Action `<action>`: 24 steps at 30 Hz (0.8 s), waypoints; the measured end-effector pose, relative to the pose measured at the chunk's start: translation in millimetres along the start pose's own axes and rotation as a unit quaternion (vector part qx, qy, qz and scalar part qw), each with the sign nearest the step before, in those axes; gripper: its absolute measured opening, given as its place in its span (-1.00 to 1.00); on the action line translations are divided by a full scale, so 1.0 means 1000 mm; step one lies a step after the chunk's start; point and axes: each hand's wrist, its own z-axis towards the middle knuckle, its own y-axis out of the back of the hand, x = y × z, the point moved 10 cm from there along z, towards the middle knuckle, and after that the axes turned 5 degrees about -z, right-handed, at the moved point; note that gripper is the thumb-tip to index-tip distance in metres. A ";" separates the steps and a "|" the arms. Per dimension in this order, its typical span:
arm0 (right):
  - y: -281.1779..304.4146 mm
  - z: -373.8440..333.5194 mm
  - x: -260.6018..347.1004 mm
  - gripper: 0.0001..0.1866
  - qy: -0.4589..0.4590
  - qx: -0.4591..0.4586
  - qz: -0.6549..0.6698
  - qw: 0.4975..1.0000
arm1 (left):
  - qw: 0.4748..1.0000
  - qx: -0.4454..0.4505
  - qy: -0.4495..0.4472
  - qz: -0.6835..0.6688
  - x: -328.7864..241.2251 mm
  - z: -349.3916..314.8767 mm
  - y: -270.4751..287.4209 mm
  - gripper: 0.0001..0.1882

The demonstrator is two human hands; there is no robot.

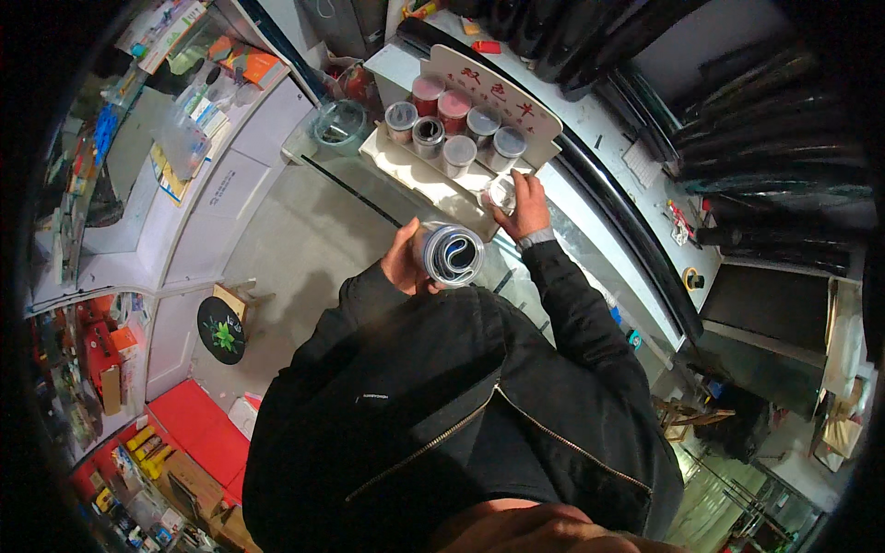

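In front of my chest, my left hand [402,263] is closed round a clear cylinder with a dark, blue and white rolled-up sheet [454,255] inside; its open end faces up. Farther off, my right hand [526,208] grips a small round clear container [500,192] at the near right corner of a white display box [419,172]. Some of its fingers are hidden behind the hand. Several round canisters with red, grey and clear tops stand in two rows in the box, among them a pink-topped canister [454,104]. The box has an upright printed back panel [498,88].
A glass counter [346,180] lies under the box, with a clear tub [339,123] at its left. A long black roll [604,189] runs along a white table behind. Dark rolls [784,175] fill the right side. A round black stool [221,329] stands on the floor.
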 end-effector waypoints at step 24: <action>-0.104 0.000 0.024 -0.26 0.028 0.116 -0.028 0.992 | 0.999 -0.013 0.020 -0.037 -0.033 -0.004 0.043 -0.19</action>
